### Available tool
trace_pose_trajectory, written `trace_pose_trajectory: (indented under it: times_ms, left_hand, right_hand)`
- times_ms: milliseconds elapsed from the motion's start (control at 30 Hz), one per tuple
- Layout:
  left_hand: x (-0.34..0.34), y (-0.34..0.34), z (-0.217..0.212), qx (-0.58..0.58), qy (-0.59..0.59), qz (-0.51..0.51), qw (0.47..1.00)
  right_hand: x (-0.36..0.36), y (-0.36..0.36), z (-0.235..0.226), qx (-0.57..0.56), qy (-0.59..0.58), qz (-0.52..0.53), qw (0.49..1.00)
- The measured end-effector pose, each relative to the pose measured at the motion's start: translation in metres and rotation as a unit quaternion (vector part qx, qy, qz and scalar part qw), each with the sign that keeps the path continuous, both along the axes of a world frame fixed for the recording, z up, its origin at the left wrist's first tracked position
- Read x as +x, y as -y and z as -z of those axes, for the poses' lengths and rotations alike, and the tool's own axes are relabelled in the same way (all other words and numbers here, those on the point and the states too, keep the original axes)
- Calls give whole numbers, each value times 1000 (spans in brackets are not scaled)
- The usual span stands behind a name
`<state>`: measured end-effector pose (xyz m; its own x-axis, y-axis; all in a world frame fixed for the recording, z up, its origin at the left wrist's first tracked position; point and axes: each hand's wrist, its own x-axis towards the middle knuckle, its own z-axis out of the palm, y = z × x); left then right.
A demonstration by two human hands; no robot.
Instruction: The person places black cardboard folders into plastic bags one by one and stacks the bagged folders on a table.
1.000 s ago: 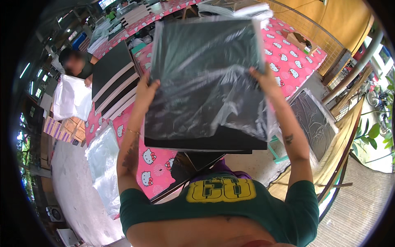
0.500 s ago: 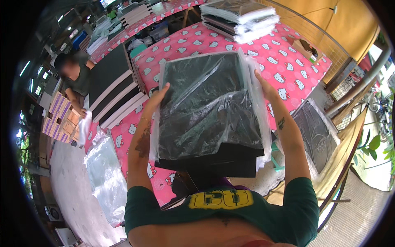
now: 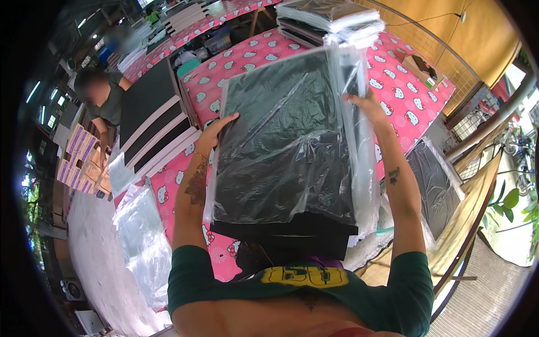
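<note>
A large black board in a clear plastic sleeve (image 3: 281, 140) lies in front of me, its far end raised toward the far stack. My left hand (image 3: 220, 130) grips its left edge, thumb on top and fingers hidden beneath. On the right side my right hand (image 3: 369, 108) grips the loose, crinkled edge of the clear plastic, fingers partly hidden. More plastic-edged layers show along that right edge. Bare black sheets (image 3: 286, 231) stick out below the sleeve, closest to my body.
A stack of plastic-wrapped boards (image 3: 323, 25) stands at the far end of the pink patterned table (image 3: 252, 50). Thick black boards (image 3: 149, 112) are piled to the left, empty clear sleeves (image 3: 143, 241) nearer. A co-worker (image 3: 101, 95) stands far left. A wrapped board (image 3: 432, 188) leans at right.
The sleeved board has shifted slightly away from me, and its plastic right edge now shows wider. My right hand has moved a little to the right. The co-worker's arm has moved lower.
</note>
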<state>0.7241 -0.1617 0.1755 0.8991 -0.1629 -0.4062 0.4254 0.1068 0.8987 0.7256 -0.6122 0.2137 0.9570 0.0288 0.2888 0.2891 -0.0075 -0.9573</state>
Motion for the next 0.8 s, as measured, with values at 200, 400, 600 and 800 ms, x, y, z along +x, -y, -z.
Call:
trace_pose_trajectory:
  times_ms: [200,400,600,800]
  left_hand:
    - [-35,3,-36,-42,55,-44,997]
    - [-105,-26,-79,1,162,-73,984]
    - [-249,-68,-158,58,369,-245,895]
    - [-383,-130,-212,77,506,-383,769]
  right_hand:
    - [-73,-22,-95,49,23,-20,998]
    - [-143,-63,-145,19,103,-4,995]
    - [-196,-101,-186,21,140,-93,986]
    - [-249,-181,-228,132,344,-157,916]
